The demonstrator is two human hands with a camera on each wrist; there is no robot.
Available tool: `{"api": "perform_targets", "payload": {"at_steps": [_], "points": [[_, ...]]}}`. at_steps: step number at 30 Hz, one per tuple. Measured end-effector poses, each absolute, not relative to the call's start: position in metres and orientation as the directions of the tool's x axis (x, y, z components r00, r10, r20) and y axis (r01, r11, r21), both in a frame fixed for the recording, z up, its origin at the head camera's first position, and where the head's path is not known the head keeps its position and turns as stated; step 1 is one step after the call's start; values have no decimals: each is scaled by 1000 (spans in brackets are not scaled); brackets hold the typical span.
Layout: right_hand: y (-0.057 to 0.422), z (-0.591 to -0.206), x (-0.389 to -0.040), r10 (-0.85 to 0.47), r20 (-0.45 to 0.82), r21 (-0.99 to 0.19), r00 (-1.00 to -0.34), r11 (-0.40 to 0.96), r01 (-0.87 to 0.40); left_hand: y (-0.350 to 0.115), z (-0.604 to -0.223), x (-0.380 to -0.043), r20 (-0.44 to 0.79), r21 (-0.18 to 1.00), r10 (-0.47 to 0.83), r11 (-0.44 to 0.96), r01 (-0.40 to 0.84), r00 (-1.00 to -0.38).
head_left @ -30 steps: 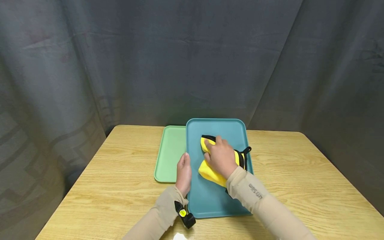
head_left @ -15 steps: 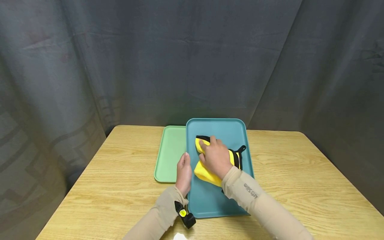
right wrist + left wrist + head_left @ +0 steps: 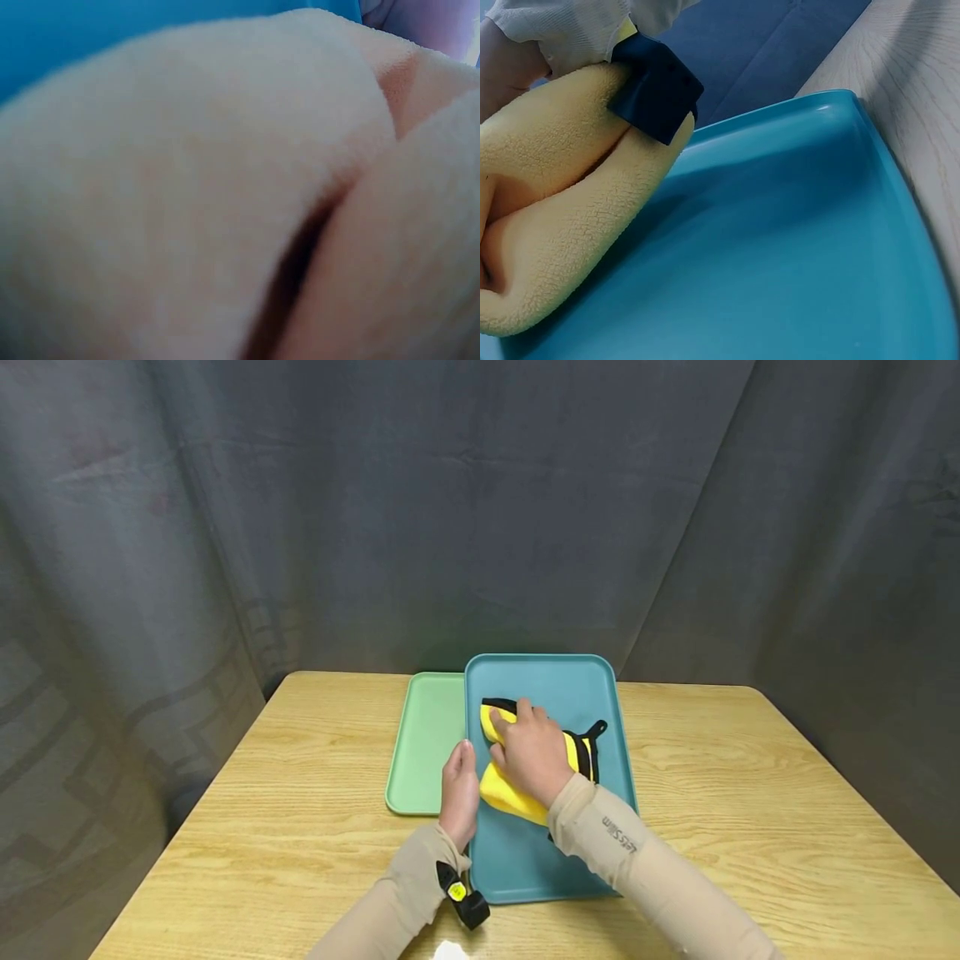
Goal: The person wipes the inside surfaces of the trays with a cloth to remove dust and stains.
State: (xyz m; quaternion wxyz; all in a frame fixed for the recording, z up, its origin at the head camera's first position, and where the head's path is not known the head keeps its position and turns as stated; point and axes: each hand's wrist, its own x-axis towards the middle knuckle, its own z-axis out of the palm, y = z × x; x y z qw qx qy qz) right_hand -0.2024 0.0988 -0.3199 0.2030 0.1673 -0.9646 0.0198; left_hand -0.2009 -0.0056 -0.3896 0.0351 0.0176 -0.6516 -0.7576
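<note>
The yellow towel (image 3: 510, 793) with black trim lies bunched on the blue tray (image 3: 540, 872). My right hand (image 3: 534, 756) grips it from above, fingers pressed into its folds; a black hanging loop sticks out on the right. At the tray's left rim, my left hand (image 3: 459, 793) holds the edge with its thumb uppermost and its other fingers hidden. In the left wrist view, the fluffy towel (image 3: 570, 202) stands in thick folds over the tray (image 3: 780, 247). Folded towel (image 3: 187, 187) fills most of the right wrist view.
A light green tray (image 3: 423, 743) lies to the left, its right part covered by the blue one. Both are on a wooden table (image 3: 750, 793). Behind its far edge hangs a dark grey curtain (image 3: 450, 527). A black camera strap (image 3: 465, 897) circles my left wrist.
My right hand has slid the towel to the left across the blue tray, close to its left rim. The left hand and both trays have stayed in place.
</note>
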Motion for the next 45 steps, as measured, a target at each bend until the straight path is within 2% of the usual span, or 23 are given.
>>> {"api": "perform_targets", "payload": {"at_steps": [11,45], "points": [[95,-320,-203,-342,410,36,-845,932,-359,-6,-389,-201,17,984,-51,-177,26,-999],[91,-323,-196,-393,407,99,-825,917,-388,-7,-386,-200,-1,986,-86,-165,13,-996]]}}
